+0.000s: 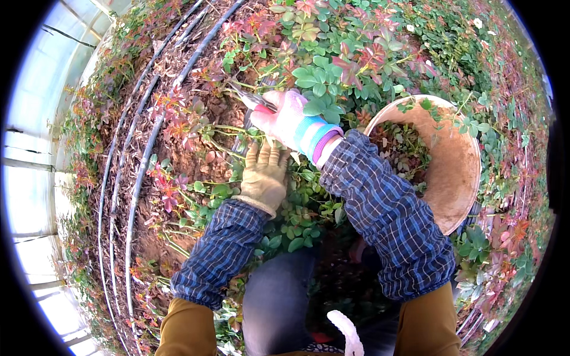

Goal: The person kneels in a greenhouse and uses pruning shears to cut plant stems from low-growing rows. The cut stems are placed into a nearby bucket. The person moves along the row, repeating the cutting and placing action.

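My right hand (288, 118), in a pink and white glove with a blue and purple cuff, is closed around pruning shears (249, 97). Their metal blades point to the far left, among rose stems and leaves; whether they touch a stem I cannot tell. Just below and nearer to me is my left hand (263, 178), in a tan glove. Its fingers reach forward, slightly apart, with the tips at the green rose stems (228, 148); the thumb is hidden. Leafy rose bushes (320, 80) with green and reddish leaves surround both hands.
A pale, soil-stained bucket (454, 172) tilts beside my right forearm, with cut leaves and stems (401, 145) inside. Dark irrigation hoses (142, 163) run along the bare soil on the left. Beyond them stands a translucent greenhouse wall (35, 148). My knee (276, 296) is close below.
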Action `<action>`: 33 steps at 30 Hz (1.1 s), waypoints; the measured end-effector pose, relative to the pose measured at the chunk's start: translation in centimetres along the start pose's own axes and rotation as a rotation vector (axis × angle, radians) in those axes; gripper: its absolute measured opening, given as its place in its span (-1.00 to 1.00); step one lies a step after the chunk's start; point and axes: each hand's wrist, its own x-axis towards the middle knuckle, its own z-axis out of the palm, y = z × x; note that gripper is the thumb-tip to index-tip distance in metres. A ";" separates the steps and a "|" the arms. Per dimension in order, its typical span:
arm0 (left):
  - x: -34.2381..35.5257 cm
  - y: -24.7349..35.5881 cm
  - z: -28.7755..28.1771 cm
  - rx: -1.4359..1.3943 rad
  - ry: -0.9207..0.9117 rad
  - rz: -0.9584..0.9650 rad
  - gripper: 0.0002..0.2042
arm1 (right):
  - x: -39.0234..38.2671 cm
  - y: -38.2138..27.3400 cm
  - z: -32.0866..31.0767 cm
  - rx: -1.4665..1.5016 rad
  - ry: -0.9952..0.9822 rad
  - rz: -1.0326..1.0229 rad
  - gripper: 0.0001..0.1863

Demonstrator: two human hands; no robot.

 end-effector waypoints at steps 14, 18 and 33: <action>0.3 0.3 -0.6 0.026 -0.092 -0.004 -0.45 | 1.8 -1.1 -0.8 0.124 -0.077 0.039 -0.35; 0.9 -0.3 7.3 -1.108 0.370 0.074 -0.47 | 1.8 -2.1 0.1 0.169 -0.060 -0.004 -0.45; -0.1 -0.2 1.5 0.025 0.121 0.021 -0.46 | 2.9 -0.8 1.2 0.133 -0.071 -0.014 -0.49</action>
